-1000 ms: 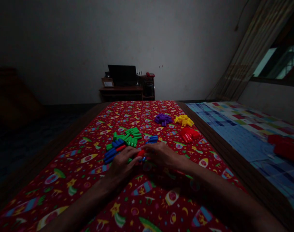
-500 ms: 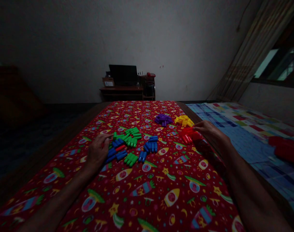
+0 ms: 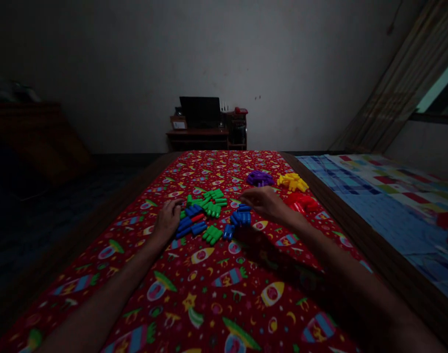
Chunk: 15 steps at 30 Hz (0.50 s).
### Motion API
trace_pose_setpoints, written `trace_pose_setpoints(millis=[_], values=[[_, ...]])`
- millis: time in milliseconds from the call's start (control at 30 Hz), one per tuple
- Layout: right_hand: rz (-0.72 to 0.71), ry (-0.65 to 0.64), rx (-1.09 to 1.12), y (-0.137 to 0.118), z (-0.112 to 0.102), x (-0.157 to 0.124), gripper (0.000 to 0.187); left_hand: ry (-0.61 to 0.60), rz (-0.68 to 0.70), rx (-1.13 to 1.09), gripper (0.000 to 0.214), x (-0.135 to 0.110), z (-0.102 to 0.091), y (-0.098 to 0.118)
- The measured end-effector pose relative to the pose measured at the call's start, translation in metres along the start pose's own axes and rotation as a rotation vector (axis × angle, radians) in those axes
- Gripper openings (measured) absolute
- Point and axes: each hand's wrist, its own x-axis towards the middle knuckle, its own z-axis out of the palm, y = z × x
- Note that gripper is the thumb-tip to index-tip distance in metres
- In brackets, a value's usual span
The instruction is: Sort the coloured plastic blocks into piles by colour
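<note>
Reaching across red rocket-print cloth (image 3: 194, 314), left hand (image 3: 167, 221) and right hand (image 3: 266, 203) show open, empty grips beside blue blocks (image 3: 239, 217).

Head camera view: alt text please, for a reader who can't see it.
The left hand and the right hand reach over a red rocket-print cloth, close to green blocks and blue blocks of plastic. Purple blocks, yellow blocks and red blocks lie farther off.
</note>
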Motion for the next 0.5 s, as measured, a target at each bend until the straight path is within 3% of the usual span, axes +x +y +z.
trace_pose_setpoints(millis=[100,233,333,500], values=[[-0.2,-0.162,-0.063,-0.037,0.058,0.037,0.02,-0.03,0.025,-0.016,0.037,-0.001,-0.001,0.001],[-0.242,-0.274,-0.22,-0.056,0.109,0.063,0.017,-0.033,-0.006,-0.047,0.035,-0.003,-0.002,0.0],[-0.278,-0.25,-0.332,-0.055,0.124,0.062,0.018,-0.03,-0.029,-0.063,0.037,-0.003,-0.002,0.001],[-0.21,-0.211,-0.423,-0.048,0.125,0.053,0.023,-0.04,-0.038,-0.083,0.041,-0.003,-0.002,0.004]])
